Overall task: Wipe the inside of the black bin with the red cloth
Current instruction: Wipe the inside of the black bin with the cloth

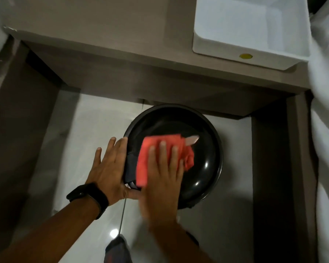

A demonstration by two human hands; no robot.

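Observation:
A round black bin (203,164) stands on the pale floor under a counter, seen from straight above. My right hand (162,177) lies flat over its left inner side and presses the red cloth (150,149) against the inside; the cloth's far end is bunched up beside my fingers. My left hand (107,168), with a black watch on the wrist, rests flat against the bin's outer left rim, fingers spread and thumb hooked at the rim. A small pale scrap (193,139) shows inside the bin beyond the cloth.
A brown counter (122,50) overhangs the bin's far side. A white rectangular basin (251,31) sits on it at the right. Brown cabinet walls (270,168) stand to the left and right. White fabric (327,130) hangs along the right edge. A thin cord with a tag (122,215) dangles near me.

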